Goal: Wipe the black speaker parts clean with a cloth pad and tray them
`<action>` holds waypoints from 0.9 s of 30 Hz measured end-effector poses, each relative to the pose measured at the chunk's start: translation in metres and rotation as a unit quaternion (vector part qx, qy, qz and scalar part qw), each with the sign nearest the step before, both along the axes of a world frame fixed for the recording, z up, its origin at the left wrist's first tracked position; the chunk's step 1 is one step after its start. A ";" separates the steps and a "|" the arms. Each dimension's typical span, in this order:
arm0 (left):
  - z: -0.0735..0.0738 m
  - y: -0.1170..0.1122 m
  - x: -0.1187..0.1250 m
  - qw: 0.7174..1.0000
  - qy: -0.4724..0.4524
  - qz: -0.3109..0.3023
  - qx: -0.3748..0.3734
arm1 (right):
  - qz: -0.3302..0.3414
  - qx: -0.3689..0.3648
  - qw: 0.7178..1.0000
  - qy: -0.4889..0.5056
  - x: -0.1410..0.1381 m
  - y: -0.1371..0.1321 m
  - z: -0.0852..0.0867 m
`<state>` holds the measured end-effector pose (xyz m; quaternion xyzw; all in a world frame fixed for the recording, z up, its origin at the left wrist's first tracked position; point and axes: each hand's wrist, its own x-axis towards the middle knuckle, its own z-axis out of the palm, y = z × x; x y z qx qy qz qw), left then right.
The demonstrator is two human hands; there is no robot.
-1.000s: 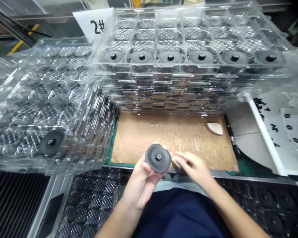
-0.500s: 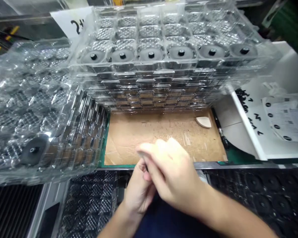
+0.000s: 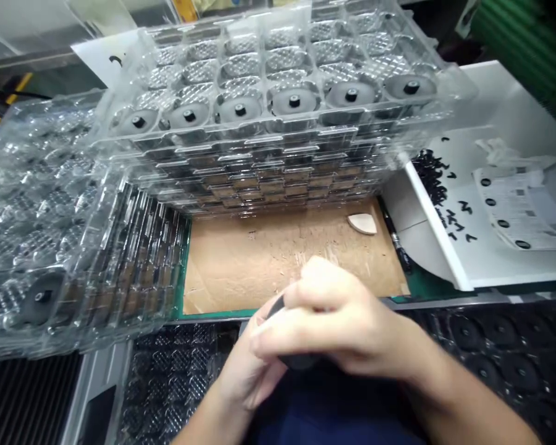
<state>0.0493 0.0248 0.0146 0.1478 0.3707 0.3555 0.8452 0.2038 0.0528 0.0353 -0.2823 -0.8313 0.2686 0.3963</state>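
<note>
My left hand (image 3: 248,374) holds a dark round disc part (image 3: 296,360) low in the middle, just in front of the brown board (image 3: 259,253). My right hand (image 3: 338,327) lies over the disc with its fingers curled round it, so only slivers of the disc show. A tall stack of clear blister trays (image 3: 278,148) stands behind the board, its front row holding several grey discs with black hubs (image 3: 294,101). A second clear tray stack (image 3: 65,210) sits at the left with one dark disc (image 3: 39,298) in it.
A white tray (image 3: 500,185) at the right carries small black parts and a printed sheet. A pale wedge-shaped piece (image 3: 362,224) and a black pen (image 3: 396,241) lie at the board's right side. Black trays (image 3: 495,352) of discs run along the near edge.
My right hand came across from the right and closed over the disc, which showed fully a second ago. The view has swung a little to the right and downward.
</note>
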 end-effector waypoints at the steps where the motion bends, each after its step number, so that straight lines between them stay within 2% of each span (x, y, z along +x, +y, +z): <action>1: 0.000 -0.002 -0.003 1.000 -0.010 0.002 0.003 | -0.014 -0.036 0.999 0.018 0.005 0.002 -0.006; 2: -0.001 -0.004 -0.007 1.000 -0.025 0.006 0.005 | -0.069 -0.082 0.994 0.028 0.011 0.002 -0.014; 4: -0.005 -0.007 -0.013 0.998 -0.058 0.014 0.010 | -0.214 -0.179 0.960 0.028 0.021 -0.009 -0.034; 5: -0.007 -0.008 -0.015 0.997 -0.073 0.017 0.012 | -0.264 -0.228 0.937 0.028 0.024 -0.019 -0.046; 6: -0.009 -0.008 -0.016 0.996 -0.084 0.020 0.016 | -0.281 -0.275 0.919 0.025 0.026 -0.031 -0.059; 8: -0.012 -0.007 -0.013 0.995 -0.091 0.021 0.019 | -0.241 -0.351 0.905 0.013 0.027 -0.057 -0.083; 10: -0.014 -0.005 -0.008 0.996 -0.088 0.016 0.011 | -0.190 -0.394 0.899 -0.007 0.027 -0.078 -0.102; 12: -0.014 -0.002 -0.003 0.996 -0.091 0.001 0.008 | -0.194 -0.406 0.892 -0.033 0.031 -0.087 -0.109; 13: -0.014 -0.001 0.000 0.995 -0.096 -0.011 0.008 | -0.217 -0.401 0.889 -0.042 0.036 -0.087 -0.105; 15: -0.012 0.001 0.005 0.993 -0.109 -0.034 0.013 | -0.289 -0.366 0.884 -0.040 0.046 -0.080 -0.086; 18: -0.009 0.000 0.011 0.992 -0.118 -0.052 0.014 | -0.376 -0.234 0.897 0.020 0.053 -0.065 -0.036; 19: -0.009 -0.002 0.012 0.992 -0.114 -0.054 0.014 | -0.365 -0.180 0.913 0.035 0.051 -0.060 -0.021; 21: -0.010 -0.004 0.012 0.994 -0.088 -0.062 0.013 | -0.257 -0.076 0.963 0.035 0.042 -0.050 0.001; 23: -0.013 -0.007 0.010 0.996 -0.051 -0.064 0.021 | -0.125 -0.037 0.991 -0.003 0.032 -0.041 0.008; 24: -0.015 -0.007 0.008 0.997 -0.035 -0.064 0.026 | -0.090 -0.047 0.994 -0.032 0.028 -0.037 0.008; 25: -0.016 -0.008 0.007 0.997 -0.024 -0.062 0.031 | -0.090 -0.066 0.992 -0.066 0.025 -0.034 0.007; 27: -0.018 -0.008 0.005 0.998 -0.013 -0.053 0.034 | -0.152 -0.080 0.977 -0.129 0.020 -0.029 0.005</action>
